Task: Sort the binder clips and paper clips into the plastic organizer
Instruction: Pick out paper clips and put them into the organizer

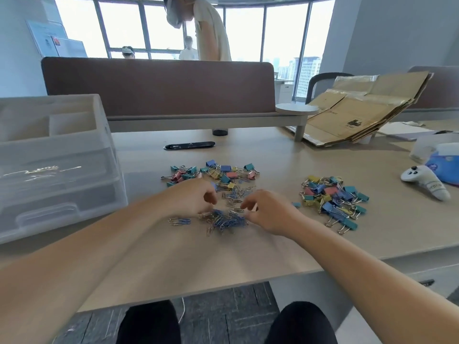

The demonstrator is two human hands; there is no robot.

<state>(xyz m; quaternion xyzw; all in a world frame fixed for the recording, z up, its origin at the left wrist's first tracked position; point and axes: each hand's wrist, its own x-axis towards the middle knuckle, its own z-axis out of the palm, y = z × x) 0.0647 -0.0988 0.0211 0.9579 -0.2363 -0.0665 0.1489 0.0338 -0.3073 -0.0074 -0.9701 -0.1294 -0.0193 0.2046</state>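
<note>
My left hand (196, 197) and right hand (264, 211) curl over the paper clips (227, 219), grip unclear; 2 binder clip piles (332, 197) await the organizer (106, 155).

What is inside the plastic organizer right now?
No clips show in the open top compartments of the plastic organizer. Its frosted drawer fronts and the glare on them hide whatever the drawers hold.
</note>
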